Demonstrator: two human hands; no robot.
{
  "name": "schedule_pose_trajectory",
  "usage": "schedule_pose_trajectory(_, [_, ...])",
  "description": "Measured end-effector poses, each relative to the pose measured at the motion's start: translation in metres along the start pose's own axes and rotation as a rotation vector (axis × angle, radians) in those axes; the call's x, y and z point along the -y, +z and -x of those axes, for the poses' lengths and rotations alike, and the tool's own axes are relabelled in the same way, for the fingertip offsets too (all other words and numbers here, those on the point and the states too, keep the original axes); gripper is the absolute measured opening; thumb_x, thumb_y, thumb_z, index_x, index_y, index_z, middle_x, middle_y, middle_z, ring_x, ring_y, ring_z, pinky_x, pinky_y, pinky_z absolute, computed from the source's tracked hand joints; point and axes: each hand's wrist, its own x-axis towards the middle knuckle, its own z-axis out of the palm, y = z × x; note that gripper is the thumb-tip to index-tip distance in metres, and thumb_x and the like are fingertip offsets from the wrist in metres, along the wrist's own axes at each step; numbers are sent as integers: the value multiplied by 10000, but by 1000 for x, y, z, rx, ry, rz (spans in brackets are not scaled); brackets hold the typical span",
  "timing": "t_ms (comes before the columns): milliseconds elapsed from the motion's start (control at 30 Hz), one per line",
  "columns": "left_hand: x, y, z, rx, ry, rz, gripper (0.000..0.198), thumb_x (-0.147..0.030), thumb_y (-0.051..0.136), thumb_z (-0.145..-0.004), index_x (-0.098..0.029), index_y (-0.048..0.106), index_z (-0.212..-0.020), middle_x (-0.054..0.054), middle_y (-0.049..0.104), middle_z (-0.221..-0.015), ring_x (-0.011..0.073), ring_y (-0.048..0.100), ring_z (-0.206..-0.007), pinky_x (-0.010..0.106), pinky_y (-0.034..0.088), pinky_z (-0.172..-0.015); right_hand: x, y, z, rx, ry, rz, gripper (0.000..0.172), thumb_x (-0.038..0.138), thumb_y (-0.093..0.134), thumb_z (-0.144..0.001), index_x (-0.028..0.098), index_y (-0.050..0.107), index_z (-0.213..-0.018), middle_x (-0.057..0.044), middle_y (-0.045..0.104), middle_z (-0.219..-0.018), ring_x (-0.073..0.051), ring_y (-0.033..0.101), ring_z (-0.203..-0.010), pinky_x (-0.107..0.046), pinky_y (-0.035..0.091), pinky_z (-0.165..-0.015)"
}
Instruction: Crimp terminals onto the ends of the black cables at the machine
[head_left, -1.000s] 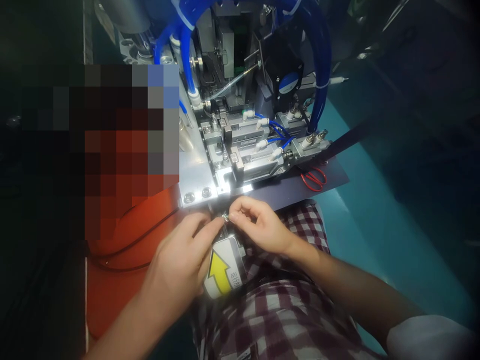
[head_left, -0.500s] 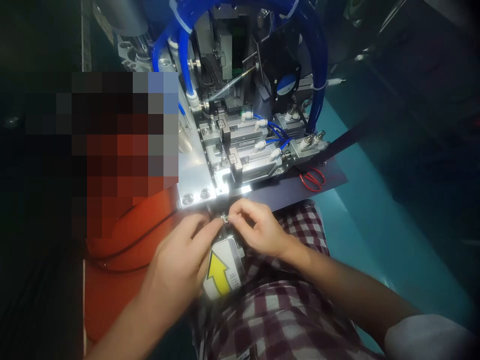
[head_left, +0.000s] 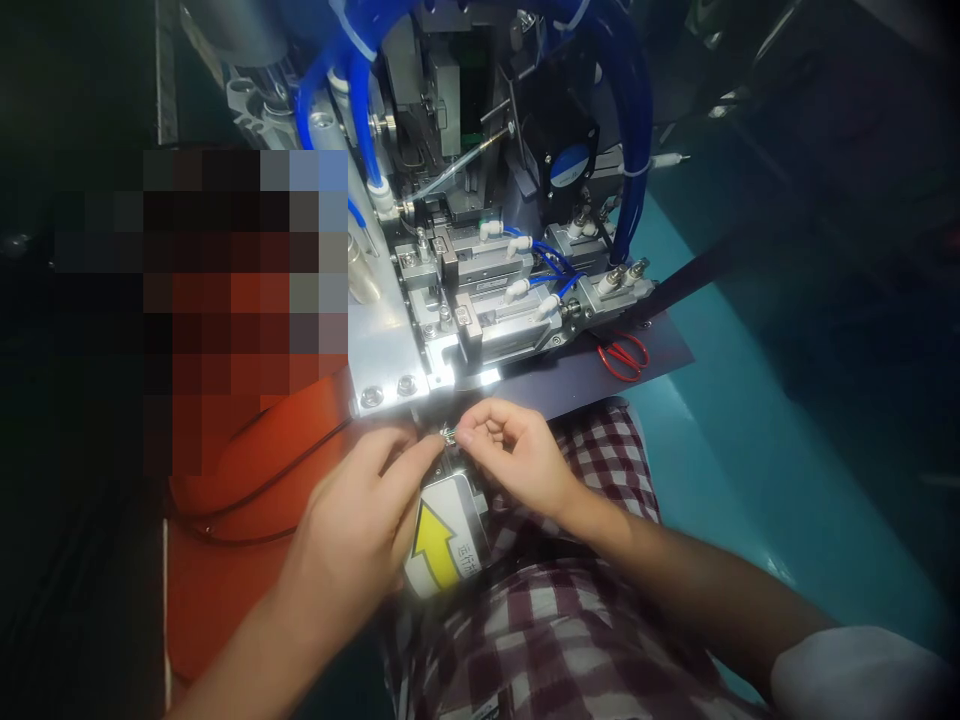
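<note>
My left hand [head_left: 367, 500] is closed, with thumb and fingertips pinched at a small shiny metal piece [head_left: 448, 436]. Facing it from the right, my right hand [head_left: 517, 455] is closed too, thumb against forefinger at the other end of the same piece. The piece is too small to name. Both hands meet just in front of the machine's metal plate [head_left: 390, 385]. Below them sits a white block with a yellow arrow label [head_left: 442, 540], partly covered by my left hand.
Beyond the hands stands a machine with metal cylinders [head_left: 510, 330] and thick blue tubes [head_left: 637, 120]. Red-handled scissors [head_left: 624, 356] lie on the dark plate [head_left: 570, 385] at the right. An orange surface with a black cable [head_left: 255, 540] is at the left, partly blurred out.
Both hands stay almost in place around the small piece. My right hand's fingers have shifted slightly. The whole view has moved a little.
</note>
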Motion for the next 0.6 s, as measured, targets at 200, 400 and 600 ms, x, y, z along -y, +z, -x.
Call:
schedule_pose_trajectory(200, [0, 1, 0, 5, -5, 9, 256, -64, 487, -949, -99, 654, -1141, 79, 612, -948, 161, 637, -784, 245, 495, -645, -3, 2, 2, -73, -122, 100, 84, 214, 655, -832, 181, 620, -762, 48, 545, -578, -89, 488, -519, -217, 409, -497])
schedule_pose_trajectory(400, [-1, 0, 0, 10, -13, 7, 253, -74, 472, -959, -100, 657, -1130, 80, 615, -934, 160, 637, -765, 243, 486, -605, -6, -4, 0, -53, -400, 310, 92, 156, 611, -887, 185, 620, -800, 29, 609, -653, -97, 557, -588, -231, 458, -586])
schedule_pose_trajectory(600, [-1, -1, 0, 18, -16, 8, 258, -79, 459, -964, -117, 644, -1140, 75, 617, -929, 160, 638, -759, 248, 493, -606, -6, -7, -2, -17, -362, 294, 94, 183, 608, -895, 185, 618, -802, 22, 610, -662, -103, 553, -592, -240, 458, -593])
